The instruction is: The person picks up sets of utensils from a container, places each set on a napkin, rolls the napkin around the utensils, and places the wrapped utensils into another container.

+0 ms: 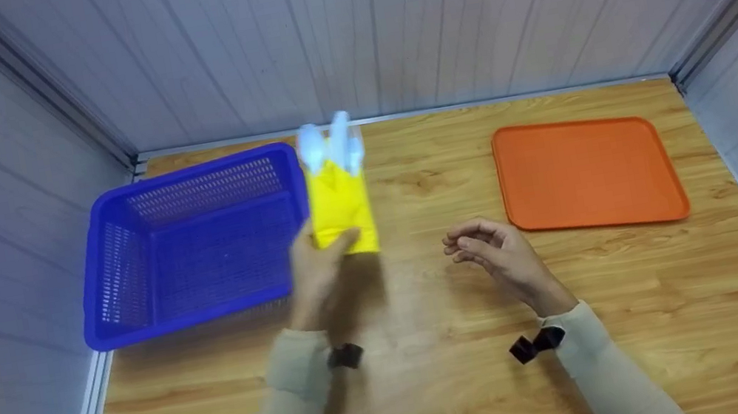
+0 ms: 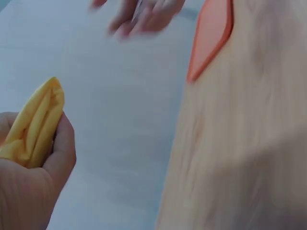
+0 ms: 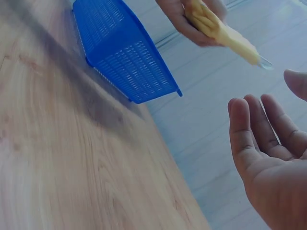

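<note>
In the head view my left hand (image 1: pixel 320 271) grips a folded yellow napkin pouch (image 1: pixel 340 204) by its lower end, above the table and beside the basket's right side. Pale cutlery (image 1: pixel 341 138), with a spoon at the left, sticks out of the pouch's top. The left wrist view shows the folded yellow cloth (image 2: pixel 41 120) between thumb and fingers. My right hand (image 1: pixel 501 256) hovers left of the orange tray (image 1: pixel 588 174), its fingers loosely bent with nothing in them. In the right wrist view those fingers (image 3: pixel 242 129) are spread from the thumb.
A blue-purple plastic basket (image 1: pixel 207 316) with slotted walls stands on the left of the wooden table (image 1: pixel 442 374). The orange tray lies flat on the right. Pale panel walls (image 1: pixel 369 27) enclose the back and both sides.
</note>
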`<state>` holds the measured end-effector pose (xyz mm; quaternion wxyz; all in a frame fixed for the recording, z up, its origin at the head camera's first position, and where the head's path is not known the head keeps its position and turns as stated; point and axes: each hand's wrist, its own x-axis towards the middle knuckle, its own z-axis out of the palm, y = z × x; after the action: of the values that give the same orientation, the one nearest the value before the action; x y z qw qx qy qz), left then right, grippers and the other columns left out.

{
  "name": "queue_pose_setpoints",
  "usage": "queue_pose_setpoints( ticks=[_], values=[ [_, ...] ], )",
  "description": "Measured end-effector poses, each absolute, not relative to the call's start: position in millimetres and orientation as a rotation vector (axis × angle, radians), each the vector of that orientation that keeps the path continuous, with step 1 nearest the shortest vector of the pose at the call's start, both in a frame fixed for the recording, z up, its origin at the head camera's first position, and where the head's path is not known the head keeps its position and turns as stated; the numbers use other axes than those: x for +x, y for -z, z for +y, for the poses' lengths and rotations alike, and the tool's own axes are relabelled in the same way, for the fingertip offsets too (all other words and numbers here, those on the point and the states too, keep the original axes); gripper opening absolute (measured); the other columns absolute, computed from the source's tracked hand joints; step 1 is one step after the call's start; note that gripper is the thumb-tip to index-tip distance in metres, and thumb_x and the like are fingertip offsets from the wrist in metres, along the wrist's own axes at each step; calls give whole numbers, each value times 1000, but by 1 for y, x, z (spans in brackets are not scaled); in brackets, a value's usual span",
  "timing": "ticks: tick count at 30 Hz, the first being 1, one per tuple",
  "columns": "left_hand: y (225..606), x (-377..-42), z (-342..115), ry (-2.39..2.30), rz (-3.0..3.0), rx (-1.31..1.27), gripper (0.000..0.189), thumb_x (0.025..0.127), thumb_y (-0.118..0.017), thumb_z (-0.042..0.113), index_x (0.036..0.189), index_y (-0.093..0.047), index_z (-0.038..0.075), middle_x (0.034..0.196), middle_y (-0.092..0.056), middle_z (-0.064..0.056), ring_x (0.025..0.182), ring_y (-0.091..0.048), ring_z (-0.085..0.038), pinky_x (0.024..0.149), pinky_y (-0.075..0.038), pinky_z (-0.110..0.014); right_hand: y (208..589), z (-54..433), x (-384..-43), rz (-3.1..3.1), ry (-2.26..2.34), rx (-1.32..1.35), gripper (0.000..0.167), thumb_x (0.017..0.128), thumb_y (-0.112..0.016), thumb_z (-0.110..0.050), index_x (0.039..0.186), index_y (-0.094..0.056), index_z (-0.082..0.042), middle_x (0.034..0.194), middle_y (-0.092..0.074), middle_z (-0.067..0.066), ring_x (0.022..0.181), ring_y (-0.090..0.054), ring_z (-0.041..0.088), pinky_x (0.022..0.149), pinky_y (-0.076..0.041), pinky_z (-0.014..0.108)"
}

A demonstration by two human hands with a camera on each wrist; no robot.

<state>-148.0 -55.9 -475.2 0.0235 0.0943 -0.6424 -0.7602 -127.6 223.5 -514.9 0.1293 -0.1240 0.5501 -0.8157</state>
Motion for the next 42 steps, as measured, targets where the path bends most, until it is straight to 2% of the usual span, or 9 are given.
queue_pose_setpoints(
  ticks=[4,8,13,17,20,24,32,35,42],
  values=[
    [468,-158,-104,2480,-1863,547,40,87,-66,-7,125,-54,-10,105,-63,-19,87,-67,-24,79,-58,-36,519,227,-127,1622,2356,-369,32,99,-62,-7,121,-57,15,116,-63,21,106,-63,30,91,-53,43],
    [470,-169,-142,2492,-1967,797,45,91,-62,-3,134,-48,-7,114,-59,-18,94,-65,-24,83,-57,-34,521,229,-126,1643,2337,-362,31,99,-62,-7,120,-58,15,116,-63,21,105,-63,29,90,-53,41],
    [478,-182,-167,2412,-2188,964,52,91,-62,1,138,-42,-7,121,-55,-18,101,-61,-25,86,-56,-33,521,229,-126,1675,2317,-369,31,99,-62,-8,120,-58,15,116,-63,21,106,-63,30,93,-51,49],
    [484,-187,-173,2354,-2306,1057,55,90,-62,1,138,-37,-7,121,-51,-18,103,-59,-26,87,-55,-33,520,230,-125,1681,2315,-372,31,99,-62,-7,120,-58,16,117,-63,23,106,-62,31,94,-49,53],
    [487,-191,-173,2291,-2409,1112,61,89,-63,0,141,-32,-7,120,-48,-17,102,-57,-27,87,-55,-32,519,231,-125,1676,2324,-367,31,99,-62,-7,120,-58,16,118,-59,31,105,-63,30,92,-52,47],
    [495,-199,-170,2217,-2516,1156,67,87,-64,-4,144,-29,-6,117,-47,-17,99,-57,-27,84,-56,-32,519,231,-126,1661,2331,-380,30,100,-61,-6,119,-58,16,117,-60,30,105,-63,30,92,-53,43],
    [508,-214,-167,2165,-2620,1293,64,89,-62,-5,145,-30,-5,122,-49,-19,102,-59,-28,82,-58,-33,521,225,-126,1640,2324,-412,30,99,-61,-6,118,-58,17,116,-60,31,105,-63,31,94,-50,50],
    [511,-217,-166,2155,-2696,1285,60,90,-63,-3,143,-34,-6,123,-50,-19,103,-59,-29,81,-58,-32,522,224,-125,1639,2327,-409,29,100,-61,-5,118,-58,17,114,-61,27,104,-63,31,94,-50,50],
    [518,-222,-164,1893,-2969,1218,57,91,-67,5,140,-41,-4,120,-52,-15,103,-55,-25,89,-53,-33,522,223,-124,1655,2313,-425,28,100,-60,-5,117,-58,17,113,-62,24,104,-62,31,94,-51,48]
  ],
)
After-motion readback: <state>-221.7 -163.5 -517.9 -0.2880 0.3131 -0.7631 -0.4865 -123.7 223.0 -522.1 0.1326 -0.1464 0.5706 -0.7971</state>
